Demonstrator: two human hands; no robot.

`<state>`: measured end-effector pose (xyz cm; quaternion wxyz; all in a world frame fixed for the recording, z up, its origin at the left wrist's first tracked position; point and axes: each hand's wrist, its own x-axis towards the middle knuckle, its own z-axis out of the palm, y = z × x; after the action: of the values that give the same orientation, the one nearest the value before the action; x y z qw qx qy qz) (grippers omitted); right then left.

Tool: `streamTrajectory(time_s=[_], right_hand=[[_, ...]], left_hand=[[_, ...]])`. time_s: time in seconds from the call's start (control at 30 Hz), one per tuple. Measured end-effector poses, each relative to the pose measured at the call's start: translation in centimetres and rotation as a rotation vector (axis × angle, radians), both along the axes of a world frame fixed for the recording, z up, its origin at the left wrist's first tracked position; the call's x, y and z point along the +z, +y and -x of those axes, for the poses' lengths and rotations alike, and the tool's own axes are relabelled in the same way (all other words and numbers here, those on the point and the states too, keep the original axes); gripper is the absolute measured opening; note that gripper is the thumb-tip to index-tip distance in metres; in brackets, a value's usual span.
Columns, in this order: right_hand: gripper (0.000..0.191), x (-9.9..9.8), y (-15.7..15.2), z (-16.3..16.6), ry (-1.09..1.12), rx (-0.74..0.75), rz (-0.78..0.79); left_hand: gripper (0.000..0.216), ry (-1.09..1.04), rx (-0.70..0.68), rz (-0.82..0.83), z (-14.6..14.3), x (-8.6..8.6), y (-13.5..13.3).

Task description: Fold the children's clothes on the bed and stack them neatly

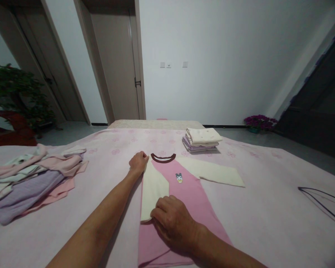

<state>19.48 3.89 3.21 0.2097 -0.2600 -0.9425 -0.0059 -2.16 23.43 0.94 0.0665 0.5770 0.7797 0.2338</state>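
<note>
A pink long-sleeved shirt [188,197] with cream sleeves, a dark brown collar and a cartoon duck patch lies flat before me. Its left sleeve is folded down over the body, while the right sleeve [220,172] stretches out to the side. At the shoulder by the collar, my left hand [139,162] pinches the fabric, fingers closed. My right hand [174,219] is closed at the cuff end of the folded sleeve; its fingertips touch the cuff edge. Part of the shirt's lower body is hidden behind my right hand and forearm.
Loose clothes [41,178] in pink, purple and pale green are heaped at the left. A folded stack [202,140] of cream and purple clothes sits behind the shirt. A dark cord or wire loop [318,193] lies at the right on the pink patterned cloth [268,208].
</note>
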Motion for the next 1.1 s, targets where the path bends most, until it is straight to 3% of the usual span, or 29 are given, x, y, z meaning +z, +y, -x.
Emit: streamTrajectory(time_s=[0.27,0.4,0.5,0.73,0.93,1.1], right_hand=[[0.008,0.1,-0.2,-0.5,0.092,0.074,0.052],[0.032,0.5,-0.3,-0.6,0.210,0.050,0.102],[0.049,0.4,-0.4,-0.7,0.139,0.138,0.137],[0.014,-0.1,0.1,-0.6,0.047,0.089,0.169],[0.014,0.3,-0.1,-0.6,0.113,0.121,0.150],[0.040,0.7,-0.3,-1.7,0.121,-0.039,0.190]], left_hand=[[0.032,0.000,0.002,-0.041,-0.3,-0.2,-0.7],[0.038,0.017,-0.090,-0.136,-0.9,0.4,-3.0],[0.037,0.013,-0.242,-0.164,-1.5,0.6,-5.4],[0.043,-0.005,-0.481,-0.098,-2.5,0.1,-9.5],[0.058,0.165,-0.548,0.030,-3.3,-1.4,-11.3],[0.061,0.288,-0.531,0.027,-3.4,-1.9,-12.3]])
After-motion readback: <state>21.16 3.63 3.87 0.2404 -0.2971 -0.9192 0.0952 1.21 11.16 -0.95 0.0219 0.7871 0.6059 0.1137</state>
